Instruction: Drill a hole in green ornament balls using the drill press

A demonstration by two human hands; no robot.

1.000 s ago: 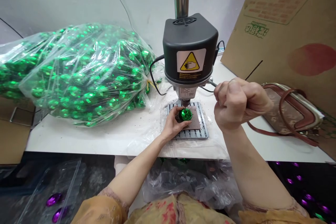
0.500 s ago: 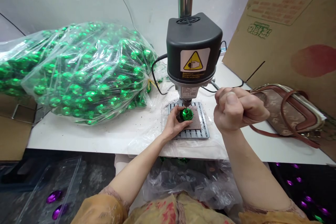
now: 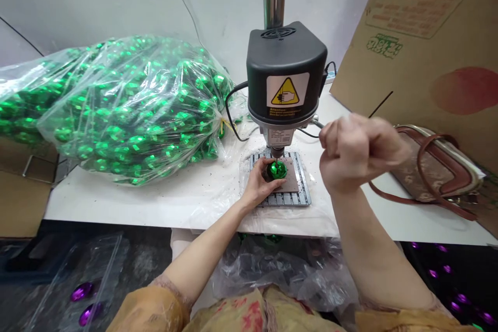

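A shiny green faceted gem [image 3: 277, 169] sits on a flat brownish board [image 3: 290, 185] over the slotted metal base [image 3: 304, 198] of a small drill press [image 3: 287, 70]. My left hand [image 3: 260, 184] holds the gem from the left, thumb in front and fingers behind. Directly above it is the drill chuck [image 3: 277, 152] with a thin bit; whether the tip touches the gem I cannot tell. To the right of the machine, my right hand [image 3: 356, 153] is closed in a fist around the feed lever [image 3: 317, 123], whose far end is hidden in it. Motion blurs this hand.
A large clear bag of green gems [image 3: 136, 109] lies on the left of the white table [image 3: 116, 199]. At the right are a brown handbag [image 3: 439, 166] and a big cardboard box [image 3: 428, 57]. Purple gems [image 3: 81, 291] lie below the table's edge.
My right hand has moved slightly up and to the right with the lever. My left hand keeps the gem in the same place under the bit.
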